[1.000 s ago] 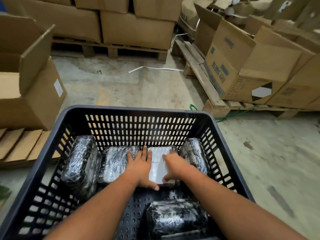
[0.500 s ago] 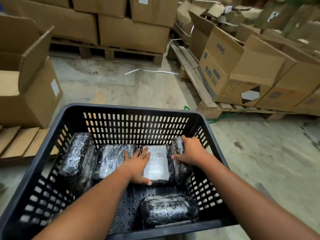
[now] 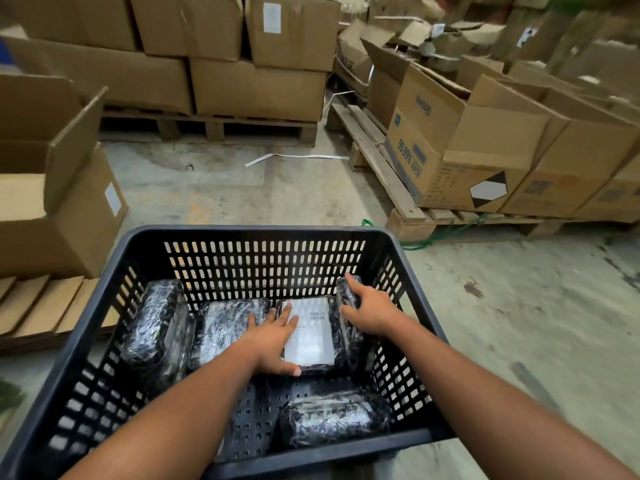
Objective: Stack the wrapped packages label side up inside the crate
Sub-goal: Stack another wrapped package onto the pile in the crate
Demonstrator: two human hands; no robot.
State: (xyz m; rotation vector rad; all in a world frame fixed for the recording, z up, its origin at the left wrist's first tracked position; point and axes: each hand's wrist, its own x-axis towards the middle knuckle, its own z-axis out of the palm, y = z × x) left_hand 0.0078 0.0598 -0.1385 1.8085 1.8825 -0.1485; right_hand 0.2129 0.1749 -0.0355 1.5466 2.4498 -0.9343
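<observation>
While left hand [image 3: 273, 337] steadies labelled package [image 3: 309, 336], right hand [image 3: 370, 308] grips upright package [image 3: 348, 296].

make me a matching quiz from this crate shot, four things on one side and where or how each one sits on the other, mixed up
Things:
1. labelled package
2. right hand
3. near package
4. left package

States:
A. leaning by the crate's left wall
B. flat, white label up, under the left hand
C. gripping a package standing on edge by the right wall
D. alone by the near wall, no label showing

Pairs: 1-B, 2-C, 3-D, 4-A
</observation>
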